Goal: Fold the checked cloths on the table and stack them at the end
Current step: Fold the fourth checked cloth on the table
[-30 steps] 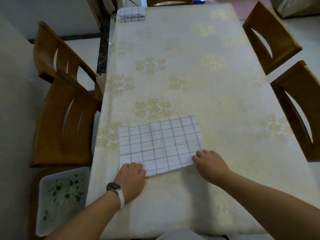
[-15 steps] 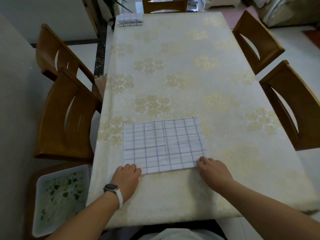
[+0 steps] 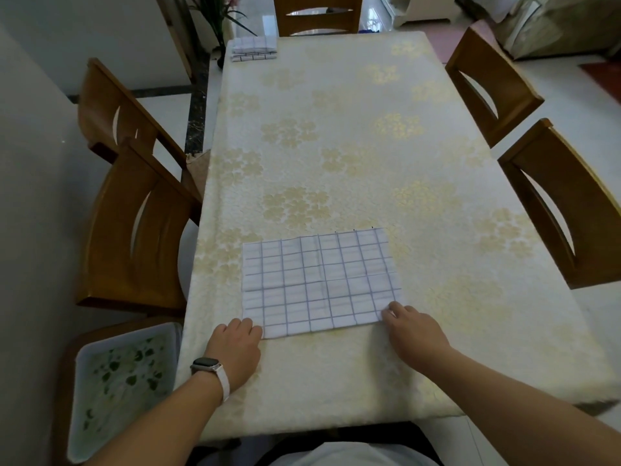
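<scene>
Fabric: checked cloth [image 3: 319, 284], probably thin, limp and light; flat near table [image 3: 336, 129] front edge.
Hold: both near corners, lifted together.
Grip: left hand [image 3: 235, 348], right hand [image 3: 413, 331] curl at those corners; pinch unclear.

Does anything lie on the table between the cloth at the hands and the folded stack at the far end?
Nothing visible: only bare tablecloth lies between the checked cloth and the folded stack.

Left hand [image 3: 235, 346], right hand [image 3: 415, 331] at near corners of checked cloth [image 3: 319, 280]
</scene>
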Motion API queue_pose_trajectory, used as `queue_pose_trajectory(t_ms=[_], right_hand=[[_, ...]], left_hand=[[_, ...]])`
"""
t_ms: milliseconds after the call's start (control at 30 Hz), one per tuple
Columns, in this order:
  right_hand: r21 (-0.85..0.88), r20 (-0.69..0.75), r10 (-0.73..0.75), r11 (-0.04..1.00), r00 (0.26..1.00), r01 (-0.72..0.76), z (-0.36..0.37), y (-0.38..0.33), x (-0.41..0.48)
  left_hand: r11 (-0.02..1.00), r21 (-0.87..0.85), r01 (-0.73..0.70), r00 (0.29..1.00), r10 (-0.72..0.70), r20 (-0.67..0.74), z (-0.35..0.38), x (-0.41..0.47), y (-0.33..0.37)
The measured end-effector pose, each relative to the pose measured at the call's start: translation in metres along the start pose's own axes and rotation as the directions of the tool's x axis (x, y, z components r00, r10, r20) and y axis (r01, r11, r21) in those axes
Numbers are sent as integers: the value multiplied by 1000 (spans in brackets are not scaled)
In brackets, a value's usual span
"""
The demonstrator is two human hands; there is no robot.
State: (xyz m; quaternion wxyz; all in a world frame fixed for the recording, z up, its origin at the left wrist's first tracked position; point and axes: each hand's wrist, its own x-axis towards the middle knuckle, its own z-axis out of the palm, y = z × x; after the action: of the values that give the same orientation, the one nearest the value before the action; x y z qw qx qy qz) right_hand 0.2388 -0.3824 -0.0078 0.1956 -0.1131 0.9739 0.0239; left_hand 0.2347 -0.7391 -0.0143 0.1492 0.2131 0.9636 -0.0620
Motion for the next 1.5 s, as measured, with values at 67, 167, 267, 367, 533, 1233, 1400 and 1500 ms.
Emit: queue_pose_trajectory(t_ms=[67,167,267,367,533,1233,1400,1500], right_hand=[[22,-5,9,1000,1000,-9,0,0,0],[90,-7,46,995,999,-45,-3,-2,1],[213,-3,172,963,985,-168,-7,-3,2],[407,18,339,857,941,-317,-8,3,4],[625,151,536,599,830,-501,-14,12,13],[871,196,385,354,902,-340,-11,43,28],[855,192,360,396,913,-336,-20,64,22],[841,168,355,435,920,-321,-20,75,11]], left_hand=[[1000,18,-21,1000,22,-13,-5,3,1],[997,28,-66,997,67,-39,-20,17,10],[989,44,-144,988,146,-56,-41,44,27],[969,68,-239,970,242,-33,-62,74,49],[918,96,-385,922,386,17,-92,129,99],[614,89,-784,606,728,322,-129,257,190],[614,129,-779,617,714,330,-126,259,189],[613,137,-778,617,705,348,-129,262,190]])
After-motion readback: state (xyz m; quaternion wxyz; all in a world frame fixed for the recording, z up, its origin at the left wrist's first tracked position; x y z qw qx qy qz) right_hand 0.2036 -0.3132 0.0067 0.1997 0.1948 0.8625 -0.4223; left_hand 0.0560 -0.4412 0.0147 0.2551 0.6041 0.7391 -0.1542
